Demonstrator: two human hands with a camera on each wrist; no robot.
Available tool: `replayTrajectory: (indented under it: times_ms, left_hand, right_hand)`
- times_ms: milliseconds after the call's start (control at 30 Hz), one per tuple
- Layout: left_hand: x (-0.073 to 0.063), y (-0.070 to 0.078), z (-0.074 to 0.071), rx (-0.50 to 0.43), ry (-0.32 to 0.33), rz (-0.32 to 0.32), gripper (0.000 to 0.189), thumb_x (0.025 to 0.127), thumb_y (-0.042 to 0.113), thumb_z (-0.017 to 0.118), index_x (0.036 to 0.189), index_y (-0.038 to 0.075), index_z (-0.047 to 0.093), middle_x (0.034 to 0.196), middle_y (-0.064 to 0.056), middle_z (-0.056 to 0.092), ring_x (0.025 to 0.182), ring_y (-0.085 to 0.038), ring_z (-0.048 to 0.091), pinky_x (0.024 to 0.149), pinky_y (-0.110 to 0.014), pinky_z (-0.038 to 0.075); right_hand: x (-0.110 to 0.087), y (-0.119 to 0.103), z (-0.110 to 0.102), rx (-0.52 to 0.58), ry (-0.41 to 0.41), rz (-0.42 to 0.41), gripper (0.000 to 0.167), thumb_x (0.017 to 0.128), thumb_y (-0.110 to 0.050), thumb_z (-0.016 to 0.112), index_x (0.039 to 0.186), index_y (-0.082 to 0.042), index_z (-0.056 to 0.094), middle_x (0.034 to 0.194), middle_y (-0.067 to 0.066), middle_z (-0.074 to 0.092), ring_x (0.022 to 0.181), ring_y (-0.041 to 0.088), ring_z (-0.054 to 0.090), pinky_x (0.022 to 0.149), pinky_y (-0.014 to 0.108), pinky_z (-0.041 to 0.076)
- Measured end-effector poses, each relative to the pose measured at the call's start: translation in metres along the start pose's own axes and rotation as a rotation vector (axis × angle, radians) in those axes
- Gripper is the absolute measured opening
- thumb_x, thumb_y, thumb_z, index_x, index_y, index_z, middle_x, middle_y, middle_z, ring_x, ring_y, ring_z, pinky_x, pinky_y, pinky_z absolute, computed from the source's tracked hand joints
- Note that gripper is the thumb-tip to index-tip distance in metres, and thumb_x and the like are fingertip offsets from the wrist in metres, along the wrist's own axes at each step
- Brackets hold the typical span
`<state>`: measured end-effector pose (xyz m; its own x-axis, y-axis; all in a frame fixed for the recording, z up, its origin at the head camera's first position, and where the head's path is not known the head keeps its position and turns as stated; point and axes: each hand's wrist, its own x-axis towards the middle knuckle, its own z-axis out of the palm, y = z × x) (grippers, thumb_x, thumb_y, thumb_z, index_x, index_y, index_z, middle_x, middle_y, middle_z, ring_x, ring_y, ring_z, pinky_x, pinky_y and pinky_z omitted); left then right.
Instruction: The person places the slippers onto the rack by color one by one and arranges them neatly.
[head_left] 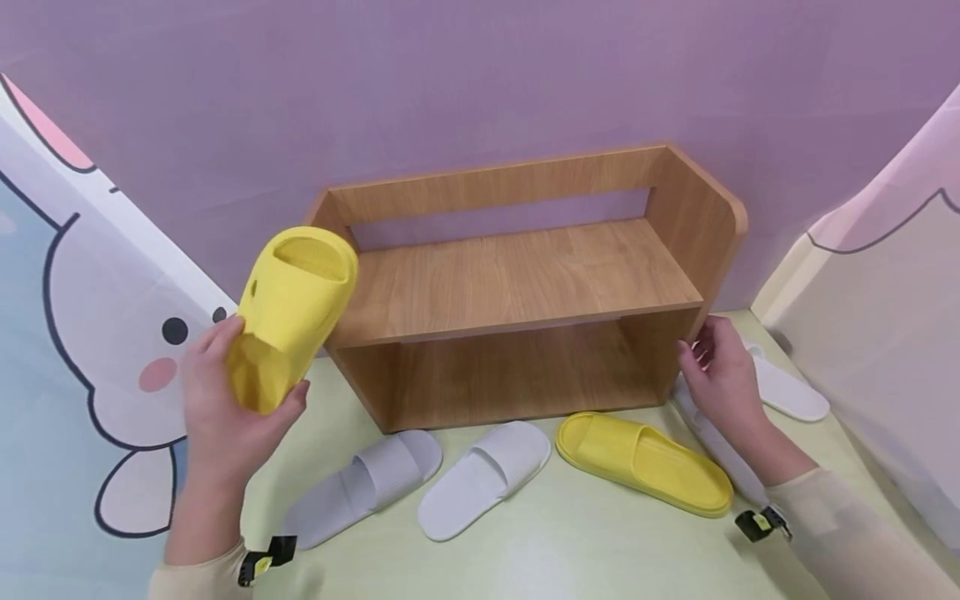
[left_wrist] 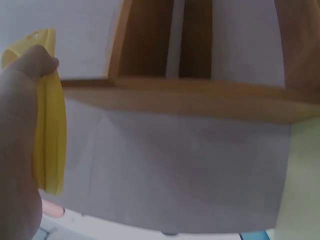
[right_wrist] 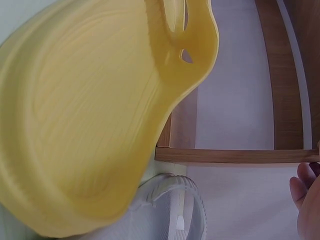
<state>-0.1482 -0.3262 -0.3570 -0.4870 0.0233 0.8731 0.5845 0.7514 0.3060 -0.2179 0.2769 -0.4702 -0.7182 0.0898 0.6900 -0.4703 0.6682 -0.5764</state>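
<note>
A yellow slipper point(head_left: 300, 292) is raised in my left hand point(head_left: 225, 383), its toe end tilted up beside the left end of a wooden shelf point(head_left: 517, 271). The thumb grips one side of the slipper and the fingers the other; the left wrist view shows the yellow slipper point(left_wrist: 50, 130) edge-on. At the shelf's right side, my right hand point(head_left: 723, 375) has its thumb over the front edge of the side panel and its fingers curled along the outside. The right wrist view catches only part of the right hand point(right_wrist: 310, 200) beside the panel point(right_wrist: 240, 156).
In front of the shelf lie a grey slipper point(head_left: 363, 487), a white slipper point(head_left: 487, 479) and a second yellow slipper point(head_left: 645, 462). Under my right forearm is another pale slipper point(head_left: 712, 437), with a white slipper point(head_left: 791, 387) farther right. A purple backdrop point(head_left: 480, 83) stands behind.
</note>
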Motion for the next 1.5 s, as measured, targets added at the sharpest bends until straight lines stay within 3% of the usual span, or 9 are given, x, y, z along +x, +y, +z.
replayTrajectory:
  times_ms: [167, 433, 667, 833, 967, 1133, 1333, 1500]
  left_hand:
    - [0.005, 0.016, 0.008, 0.109, -0.047, 0.011, 0.092, 0.077, 0.042, 0.079, 0.157, 0.004, 0.055, 0.152, -0.03, 0.053, 0.141, -0.045, 0.05, 0.11, -0.025, 0.044]
    - [0.017, 0.049, 0.033, 0.172, -0.123, 0.056, 0.091, 0.081, 0.044, 0.079, 0.16, 0.008, 0.053, 0.158, -0.024, 0.054, 0.141, -0.045, 0.052, 0.104, -0.062, 0.056]
    - [0.028, 0.062, 0.052, 0.215, -0.234, -0.075, 0.099, 0.078, 0.029, 0.091, 0.166, 0.016, 0.048, 0.16, -0.017, 0.051, 0.143, -0.04, 0.05, 0.1, -0.067, 0.058]
    - [0.036, 0.07, 0.063, 0.279, -0.291, -0.15, 0.096, 0.082, 0.033, 0.09, 0.165, 0.012, 0.048, 0.157, -0.019, 0.055, 0.135, -0.044, 0.054, 0.099, -0.068, 0.054]
    - [0.044, 0.079, 0.067, 0.332, -0.314, -0.244, 0.094, 0.086, 0.037, 0.086, 0.167, 0.011, 0.045, 0.158, -0.02, 0.055, 0.132, -0.045, 0.055, 0.098, -0.068, 0.055]
    - [0.057, 0.091, 0.071, 0.397, -0.378, -0.365, 0.093, 0.091, 0.043, 0.079, 0.169, 0.01, 0.041, 0.161, -0.021, 0.051, 0.132, -0.046, 0.057, 0.098, -0.07, 0.056]
    - [0.063, 0.096, 0.075, 0.451, -0.428, -0.416, 0.092, 0.093, 0.044, 0.078, 0.17, 0.009, 0.04, 0.162, -0.022, 0.049, 0.132, -0.048, 0.058, 0.096, -0.072, 0.056]
    - [0.067, 0.098, 0.078, 0.468, -0.473, -0.458, 0.092, 0.096, 0.047, 0.077, 0.169, 0.006, 0.04, 0.167, -0.023, 0.047, 0.14, -0.049, 0.055, 0.104, -0.074, 0.053]
  right_hand:
    - [0.0, 0.0, 0.0, -0.003, -0.012, 0.008, 0.031, 0.097, 0.008, 0.07, 0.124, 0.008, 0.056, 0.095, 0.016, 0.065, 0.081, 0.002, 0.053, 0.068, 0.01, 0.042]
    - [0.002, -0.001, 0.001, -0.008, -0.018, 0.012, 0.031, 0.098, 0.007, 0.07, 0.126, 0.007, 0.056, 0.097, 0.016, 0.065, 0.081, 0.006, 0.054, 0.069, 0.009, 0.042]
    - [0.001, -0.001, 0.004, 0.001, -0.014, 0.013, 0.032, 0.098, 0.007, 0.07, 0.126, 0.008, 0.056, 0.097, 0.016, 0.065, 0.081, 0.002, 0.053, 0.069, 0.009, 0.042]
    - [0.001, -0.001, 0.005, -0.002, -0.016, 0.016, 0.032, 0.098, 0.007, 0.071, 0.126, 0.007, 0.056, 0.097, 0.015, 0.065, 0.081, 0.007, 0.054, 0.069, 0.009, 0.042]
    - [0.002, -0.001, 0.006, -0.003, -0.022, 0.015, 0.032, 0.098, 0.007, 0.071, 0.126, 0.007, 0.056, 0.097, 0.015, 0.065, 0.081, 0.013, 0.055, 0.069, 0.009, 0.042]
    - [0.003, -0.002, 0.007, 0.002, -0.02, 0.018, 0.032, 0.098, 0.007, 0.071, 0.127, 0.007, 0.056, 0.098, 0.015, 0.065, 0.082, 0.007, 0.053, 0.07, 0.009, 0.042]
    - [0.002, -0.002, 0.007, 0.002, -0.029, 0.03, 0.033, 0.099, 0.005, 0.071, 0.128, 0.006, 0.056, 0.099, 0.015, 0.066, 0.082, 0.002, 0.052, 0.069, 0.009, 0.042]
    - [0.003, -0.002, 0.007, 0.004, -0.028, 0.047, 0.033, 0.099, 0.005, 0.071, 0.128, 0.006, 0.056, 0.099, 0.015, 0.066, 0.082, 0.005, 0.053, 0.069, 0.009, 0.042]
